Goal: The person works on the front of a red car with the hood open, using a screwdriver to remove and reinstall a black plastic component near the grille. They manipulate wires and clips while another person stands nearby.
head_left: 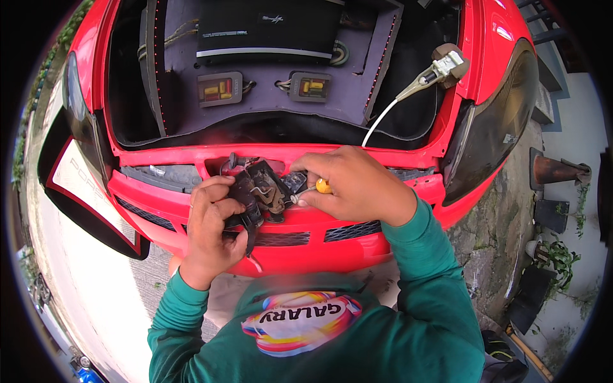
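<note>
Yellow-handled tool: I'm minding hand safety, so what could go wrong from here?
The yellow-handled tool might slip toward the left hand, which holds the dark mechanism at its tip. The white cord, which runs down near the right hand, could get snagged.

Your green long-sleeved shirt point(313, 365) carries upside-down dark lettering point(300, 315); white print point(220, 33) marks the flat black rectangular box point(268, 38), faint letters point(91, 175) the pale red-edged panel point(96, 198).
</note>
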The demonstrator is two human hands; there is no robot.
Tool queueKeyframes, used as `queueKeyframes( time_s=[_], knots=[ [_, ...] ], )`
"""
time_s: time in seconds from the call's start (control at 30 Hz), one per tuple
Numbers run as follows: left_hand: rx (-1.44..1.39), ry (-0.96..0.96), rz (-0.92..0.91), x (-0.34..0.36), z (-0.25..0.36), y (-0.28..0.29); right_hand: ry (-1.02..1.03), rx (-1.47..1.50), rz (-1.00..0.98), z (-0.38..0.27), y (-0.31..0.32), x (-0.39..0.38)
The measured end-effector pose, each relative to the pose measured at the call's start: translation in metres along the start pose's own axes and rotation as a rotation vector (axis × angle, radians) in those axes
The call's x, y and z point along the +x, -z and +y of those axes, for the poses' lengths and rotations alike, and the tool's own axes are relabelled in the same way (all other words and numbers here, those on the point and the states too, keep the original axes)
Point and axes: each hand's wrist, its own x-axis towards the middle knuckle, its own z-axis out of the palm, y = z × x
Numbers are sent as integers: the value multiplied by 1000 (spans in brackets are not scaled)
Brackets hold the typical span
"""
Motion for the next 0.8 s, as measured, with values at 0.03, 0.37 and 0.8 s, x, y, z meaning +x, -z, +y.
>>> queueKeyframes(
  time_s=[0.03,0.37,0.8],
  knots=[
    [-19,32,-71,7,2,6,-9,-1,4,1,-1,-1],
    [-141,253,-396,57,26,38,-61,-61,-21,-6,-3,1],
    [12,159,-390,57,21,6,-53,-61,2,-7,-4,-1]
  ],
)
